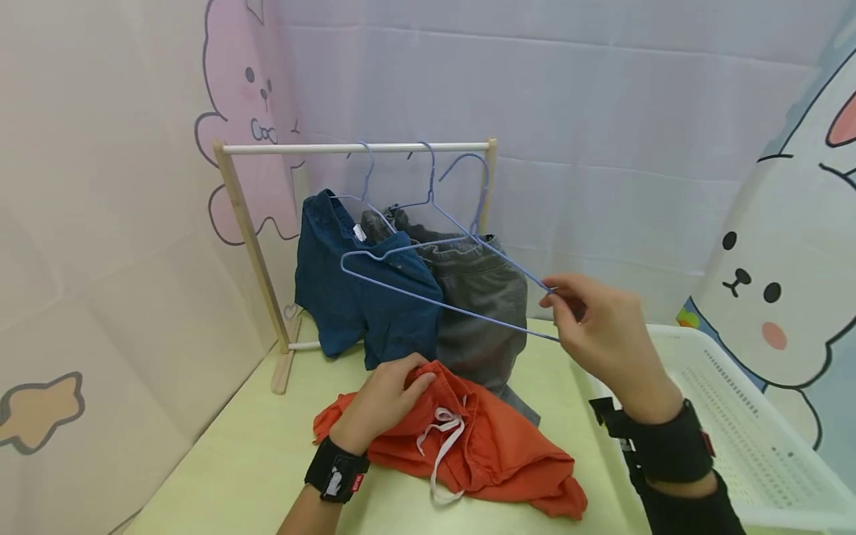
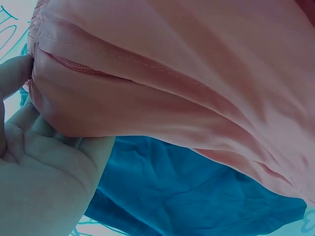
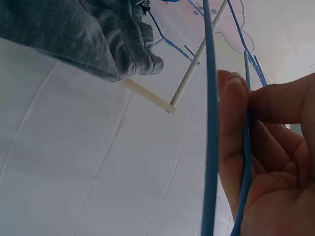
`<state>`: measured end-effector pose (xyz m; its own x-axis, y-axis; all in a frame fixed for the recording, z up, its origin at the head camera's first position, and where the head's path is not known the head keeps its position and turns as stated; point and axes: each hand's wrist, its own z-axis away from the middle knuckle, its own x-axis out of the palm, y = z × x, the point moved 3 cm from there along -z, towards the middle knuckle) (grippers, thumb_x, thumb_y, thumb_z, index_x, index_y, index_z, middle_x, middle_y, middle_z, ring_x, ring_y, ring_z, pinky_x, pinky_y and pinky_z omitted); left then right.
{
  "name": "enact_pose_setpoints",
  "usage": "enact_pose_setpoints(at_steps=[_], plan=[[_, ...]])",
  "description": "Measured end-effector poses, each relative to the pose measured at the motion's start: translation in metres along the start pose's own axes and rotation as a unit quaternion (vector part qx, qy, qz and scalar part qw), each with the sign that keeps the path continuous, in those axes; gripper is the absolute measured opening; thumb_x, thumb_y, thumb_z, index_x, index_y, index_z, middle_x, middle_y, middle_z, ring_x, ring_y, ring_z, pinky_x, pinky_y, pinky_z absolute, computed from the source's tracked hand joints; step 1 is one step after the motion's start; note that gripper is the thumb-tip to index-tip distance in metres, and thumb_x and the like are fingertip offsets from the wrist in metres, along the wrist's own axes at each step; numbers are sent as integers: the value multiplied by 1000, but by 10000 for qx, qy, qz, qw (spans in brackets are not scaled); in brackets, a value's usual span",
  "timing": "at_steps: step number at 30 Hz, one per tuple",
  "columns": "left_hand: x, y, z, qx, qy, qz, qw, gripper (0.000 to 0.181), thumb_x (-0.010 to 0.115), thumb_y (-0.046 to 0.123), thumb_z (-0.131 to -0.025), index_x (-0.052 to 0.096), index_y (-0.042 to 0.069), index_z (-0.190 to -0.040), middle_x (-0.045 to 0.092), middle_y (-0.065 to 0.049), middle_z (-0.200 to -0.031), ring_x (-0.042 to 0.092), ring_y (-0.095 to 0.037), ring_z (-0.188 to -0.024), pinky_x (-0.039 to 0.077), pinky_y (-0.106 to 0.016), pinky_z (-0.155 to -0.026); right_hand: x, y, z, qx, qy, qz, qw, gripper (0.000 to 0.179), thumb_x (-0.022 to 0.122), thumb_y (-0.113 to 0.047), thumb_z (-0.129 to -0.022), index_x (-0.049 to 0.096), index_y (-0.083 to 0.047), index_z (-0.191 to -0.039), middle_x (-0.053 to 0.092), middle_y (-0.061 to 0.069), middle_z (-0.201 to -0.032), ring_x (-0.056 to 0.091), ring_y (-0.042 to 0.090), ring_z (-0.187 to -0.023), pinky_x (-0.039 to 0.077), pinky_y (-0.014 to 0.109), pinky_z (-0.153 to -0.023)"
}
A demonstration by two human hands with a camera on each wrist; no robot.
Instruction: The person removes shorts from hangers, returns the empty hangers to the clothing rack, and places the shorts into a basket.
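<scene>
Between thumb and fingers my right hand pinches one end of a blue wire hanger, held up in front of the rack with its hook uppermost. In the right wrist view the hanger's wire runs past the fingers. My left hand grips the waistband of the orange shorts, which have a white drawstring and lie partly bunched on the table. In the left wrist view the thumb lies on the waistband of the shorts with fingers beneath the cloth.
Behind stands a small rack with a white rail and wooden posts. Blue shorts and grey pants hang there on blue hangers. A white plastic basket sits at the right of the yellowish table. Printed curtains surround the table.
</scene>
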<state>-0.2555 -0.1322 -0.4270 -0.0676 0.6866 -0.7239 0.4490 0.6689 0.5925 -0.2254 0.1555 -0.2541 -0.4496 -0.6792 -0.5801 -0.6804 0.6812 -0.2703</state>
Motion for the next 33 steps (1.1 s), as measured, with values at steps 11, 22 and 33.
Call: enact_pose_setpoints(at_steps=[11,22,33], plan=[[3,3,6,-42,-84,185,9998,16,60,39,-106,65,25,-111,56,9,-77,53,-8,-66,43,-24,-57,44,-54,-64,-56,251,595,9979,19,70,-17,-99,76,-10,-117,79,6,-96,58,18,-53,40,36,-47],[2,5,7,-18,-92,203,9998,13,64,33,-104,66,22,-111,55,9,-76,52,-7,-63,43,-24,-54,102,-96,-124,273,-744,-503,9956,29,53,-3,-99,70,0,-122,66,9,-74,49,20,-52,34,28,-51],[0,5,19,-2,-144,54,9999,21,60,36,-106,66,20,-119,57,10,-79,55,-7,-68,47,-25,-60,166,-119,-142,437,-1369,-560,9880,30,50,-3,-103,72,-1,-123,75,12,-110,69,19,-80,54,31,-76]])
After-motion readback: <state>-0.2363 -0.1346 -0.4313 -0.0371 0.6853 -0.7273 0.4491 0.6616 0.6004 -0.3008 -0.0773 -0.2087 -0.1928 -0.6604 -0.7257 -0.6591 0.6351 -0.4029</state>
